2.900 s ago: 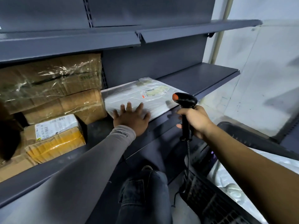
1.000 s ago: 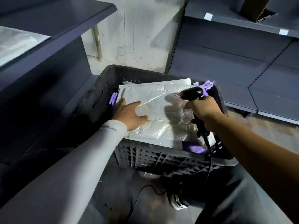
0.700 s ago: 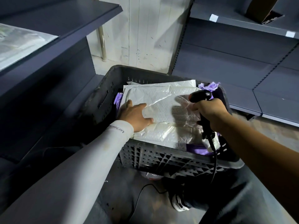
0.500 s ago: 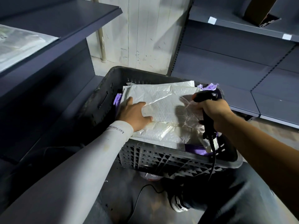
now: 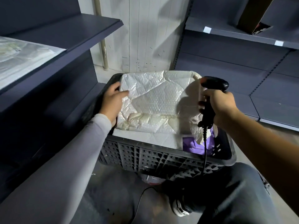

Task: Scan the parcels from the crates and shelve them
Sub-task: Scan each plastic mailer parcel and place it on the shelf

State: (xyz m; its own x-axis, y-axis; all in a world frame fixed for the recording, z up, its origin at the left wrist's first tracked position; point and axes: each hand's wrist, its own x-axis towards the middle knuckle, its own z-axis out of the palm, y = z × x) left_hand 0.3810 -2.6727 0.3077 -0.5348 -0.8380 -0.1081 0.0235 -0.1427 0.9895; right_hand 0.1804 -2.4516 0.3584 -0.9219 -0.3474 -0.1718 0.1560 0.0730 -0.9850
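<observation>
A dark plastic crate (image 5: 161, 157) stands on the floor in front of me. My left hand (image 5: 112, 101) grips the left edge of a white bubble-wrap parcel (image 5: 155, 101), thumb on top, and holds it tilted up above the crate. My right hand (image 5: 218, 104) grips a black corded barcode scanner (image 5: 210, 101) at the parcel's right edge. Under the lifted parcel lie another white parcel (image 5: 145, 138) and a purple one (image 5: 192, 145). No label shows on the raised parcel's face.
A dark shelf unit (image 5: 77, 34) stands at left, with a white parcel (image 5: 21, 55) lying on it. More dark shelves (image 5: 242, 50) run along the right, with a brown box (image 5: 254, 13) on an upper one. My knee (image 5: 234, 191) and shoe are below the crate.
My left hand shifted from lying flat on the top parcel to gripping its left edge, and the parcel has risen and tilted up out of the crate. The scanner stayed at its right side.
</observation>
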